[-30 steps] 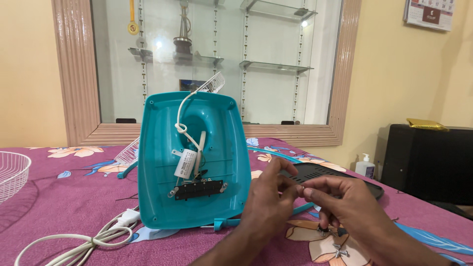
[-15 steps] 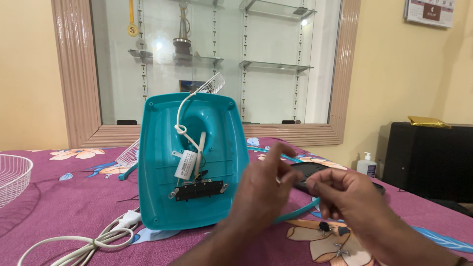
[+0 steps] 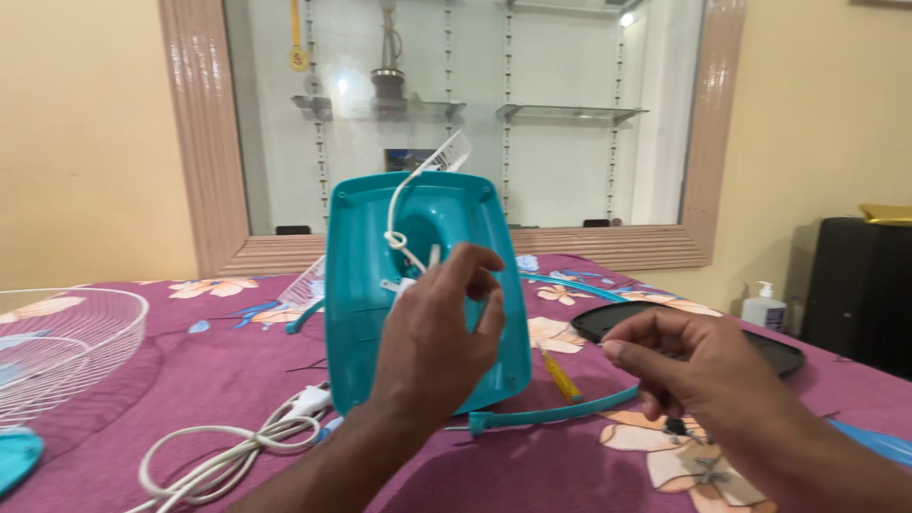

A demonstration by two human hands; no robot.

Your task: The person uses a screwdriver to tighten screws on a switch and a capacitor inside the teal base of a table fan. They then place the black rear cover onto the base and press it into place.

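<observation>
Teal fan base (image 3: 366, 285) is stood open w/ wiring exposed, reassembly undone; left hand (image 3: 437, 342) fingers are curled at its wires, right hand (image 3: 698, 366) at 3 o'clock is pinched on sth small, unclear what.

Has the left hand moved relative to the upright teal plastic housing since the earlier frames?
Yes. The left hand has risen and shifted left, from beside the lower right edge of the teal plastic housing to in front of its middle.

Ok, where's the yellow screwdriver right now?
The yellow screwdriver lies on the purple bedspread, just right of the teal fan base, between both hands.
</observation>
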